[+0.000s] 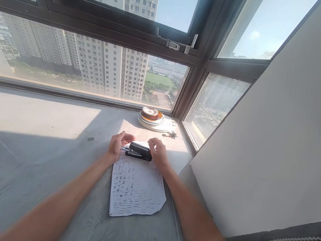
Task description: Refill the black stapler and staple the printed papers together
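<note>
A black stapler (140, 150) lies across a sheet of handwritten paper (139, 192) on the grey stone sill. A narrow silvery part (125, 148) sticks out of the stapler's left end, close to my left palm. My left hand (117, 145) is at that end, its fingers stretched out to the right behind the stapler. At the other end, my right hand (157, 152) has its fingers bent around the stapler's right end; its fingertips are partly hidden. A small grey strip of staples (90, 138) rests on the sill to the left.
Stacked round plates or lids (151, 118) stand in the window corner, with a small bunch of keys or chain (170, 135) beside them. A white wall (276, 133) rises on the right. A dark window frame (101, 35) borders the sill's back. A white cord (287, 239) hangs lower right.
</note>
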`<state>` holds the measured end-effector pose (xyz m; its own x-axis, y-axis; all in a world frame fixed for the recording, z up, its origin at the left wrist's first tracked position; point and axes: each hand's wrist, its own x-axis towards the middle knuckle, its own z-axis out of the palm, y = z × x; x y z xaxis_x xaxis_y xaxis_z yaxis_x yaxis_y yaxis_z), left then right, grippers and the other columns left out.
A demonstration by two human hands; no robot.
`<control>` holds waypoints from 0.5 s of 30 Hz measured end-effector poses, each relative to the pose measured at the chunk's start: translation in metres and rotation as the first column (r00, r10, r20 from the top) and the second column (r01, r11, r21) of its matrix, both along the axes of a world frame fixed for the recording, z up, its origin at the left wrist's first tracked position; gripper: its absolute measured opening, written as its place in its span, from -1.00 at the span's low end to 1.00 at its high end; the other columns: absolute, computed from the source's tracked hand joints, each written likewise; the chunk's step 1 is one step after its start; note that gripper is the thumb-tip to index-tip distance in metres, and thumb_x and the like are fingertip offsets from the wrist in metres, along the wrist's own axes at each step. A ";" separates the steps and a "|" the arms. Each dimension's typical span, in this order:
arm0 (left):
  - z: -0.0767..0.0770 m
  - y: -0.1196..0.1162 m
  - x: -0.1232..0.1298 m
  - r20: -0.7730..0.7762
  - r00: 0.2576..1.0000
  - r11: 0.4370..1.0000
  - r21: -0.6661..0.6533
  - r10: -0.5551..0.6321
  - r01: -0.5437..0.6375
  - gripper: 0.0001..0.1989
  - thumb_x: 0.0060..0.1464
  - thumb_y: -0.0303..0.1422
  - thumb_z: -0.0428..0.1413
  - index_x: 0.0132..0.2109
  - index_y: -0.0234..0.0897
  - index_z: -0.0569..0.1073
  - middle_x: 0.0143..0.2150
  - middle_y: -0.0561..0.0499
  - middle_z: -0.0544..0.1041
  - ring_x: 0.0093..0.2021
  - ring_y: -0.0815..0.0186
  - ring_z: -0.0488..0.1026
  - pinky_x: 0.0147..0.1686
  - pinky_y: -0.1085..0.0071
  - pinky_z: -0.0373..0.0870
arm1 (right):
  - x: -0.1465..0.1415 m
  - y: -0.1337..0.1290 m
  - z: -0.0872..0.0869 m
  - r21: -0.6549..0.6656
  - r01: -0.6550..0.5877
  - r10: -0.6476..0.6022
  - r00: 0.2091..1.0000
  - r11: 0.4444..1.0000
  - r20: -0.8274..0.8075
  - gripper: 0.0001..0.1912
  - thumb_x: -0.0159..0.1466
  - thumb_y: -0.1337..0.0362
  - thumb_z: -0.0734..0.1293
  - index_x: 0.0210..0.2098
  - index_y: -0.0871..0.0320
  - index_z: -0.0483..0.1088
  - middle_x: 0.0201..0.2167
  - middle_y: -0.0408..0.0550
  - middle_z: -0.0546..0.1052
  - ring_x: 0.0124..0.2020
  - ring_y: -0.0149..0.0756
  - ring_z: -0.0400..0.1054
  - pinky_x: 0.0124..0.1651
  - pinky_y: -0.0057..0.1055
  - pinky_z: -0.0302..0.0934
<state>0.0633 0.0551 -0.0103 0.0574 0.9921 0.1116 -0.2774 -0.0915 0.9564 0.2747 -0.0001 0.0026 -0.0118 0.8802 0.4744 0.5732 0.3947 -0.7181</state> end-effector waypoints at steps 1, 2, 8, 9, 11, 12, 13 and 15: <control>0.000 0.000 0.001 -0.003 1.000 1.000 0.008 -0.008 0.008 -0.47 0.22 0.06 0.09 -0.26 -0.35 0.66 -0.18 -0.29 0.70 -0.05 -0.04 0.64 0.11 0.02 0.47 | -0.001 -0.003 0.003 -0.008 -0.068 0.068 0.998 0.998 -0.008 -0.69 0.46 0.15 0.15 -0.19 0.07 0.50 -0.20 -0.04 0.58 -0.12 -0.18 0.38 -0.08 -0.31 0.22; 0.000 0.000 0.001 -0.004 1.000 1.000 0.017 -0.017 0.017 -0.46 0.22 0.07 0.08 -0.26 -0.35 0.65 -0.17 -0.29 0.70 -0.03 -0.05 0.64 0.12 0.02 0.47 | -0.002 -0.005 0.005 -0.024 -0.139 0.139 0.990 0.990 0.005 -0.72 0.45 0.12 0.20 -0.13 0.06 0.52 -0.15 -0.05 0.60 -0.09 -0.18 0.40 -0.04 -0.30 0.24; 0.003 0.000 0.004 0.055 0.998 0.998 0.048 -0.033 0.030 -0.50 0.24 0.04 0.07 -0.19 -0.35 0.61 -0.06 -0.30 0.68 0.10 -0.05 0.59 0.17 0.02 0.45 | -0.008 -0.012 0.003 -0.067 -0.232 0.240 0.956 0.970 0.170 -0.74 0.28 0.26 0.44 -0.03 0.02 0.58 -0.17 -0.09 0.66 -0.17 -0.14 0.50 -0.05 -0.25 0.32; 0.005 -0.001 0.004 0.084 0.995 0.998 0.046 -0.044 0.040 -0.52 0.25 0.02 0.07 -0.15 -0.34 0.60 0.00 -0.29 0.67 0.13 -0.03 0.57 0.19 0.03 0.44 | -0.009 -0.013 0.002 -0.008 -0.199 0.197 0.964 0.980 0.178 -0.70 0.28 0.31 0.43 0.02 0.01 0.57 -0.12 -0.07 0.66 -0.13 -0.13 0.51 -0.02 -0.24 0.33; 0.008 -0.002 0.002 0.124 0.988 0.995 0.016 -0.097 0.096 -0.52 0.29 0.03 0.04 -0.03 -0.30 0.56 0.12 -0.26 0.62 0.15 0.01 0.56 0.18 0.06 0.45 | -0.009 -0.013 -0.001 0.158 -0.131 0.094 0.970 0.979 0.224 -0.58 0.31 0.42 0.38 0.12 0.01 0.54 0.02 -0.03 0.64 0.04 -0.10 0.50 0.08 -0.20 0.32; 0.009 -0.002 0.002 0.126 0.982 0.990 -0.013 -0.137 0.140 -0.49 0.30 0.06 0.01 0.02 -0.29 0.54 0.15 -0.26 0.60 0.13 0.02 0.57 0.16 0.06 0.48 | -0.009 -0.013 -0.001 0.240 -0.111 0.044 0.963 0.964 0.268 -0.52 0.32 0.49 0.33 0.16 0.00 0.52 0.08 -0.02 0.62 0.13 -0.10 0.46 0.14 -0.18 0.30; 0.010 -0.003 0.001 0.119 0.976 0.980 -0.047 -0.184 0.191 -0.44 0.31 0.11 -0.02 0.05 -0.28 0.52 0.16 -0.27 0.59 0.09 0.02 0.58 0.12 0.06 0.50 | -0.009 -0.012 -0.002 0.307 -0.105 0.000 0.946 0.946 0.323 -0.46 0.31 0.55 0.29 0.18 0.00 0.51 0.13 -0.03 0.60 0.21 -0.11 0.41 0.19 -0.16 0.27; 0.011 -0.003 0.001 0.100 0.954 0.951 -0.106 -0.281 0.291 -0.35 0.30 0.20 -0.06 0.07 -0.29 0.51 0.10 -0.28 0.60 0.02 0.01 0.60 0.04 0.04 0.54 | -0.008 -0.012 -0.001 0.378 -0.121 -0.065 0.894 0.918 0.443 -0.38 0.30 0.64 0.23 0.19 -0.03 0.51 0.18 -0.07 0.58 0.29 -0.12 0.34 0.24 -0.13 0.21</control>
<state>0.0638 0.0516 0.0006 0.3364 0.9417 0.0112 -0.3538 0.1153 0.9282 0.2668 -0.0119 0.0011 -0.3214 0.6229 0.7132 0.7744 0.6064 -0.1807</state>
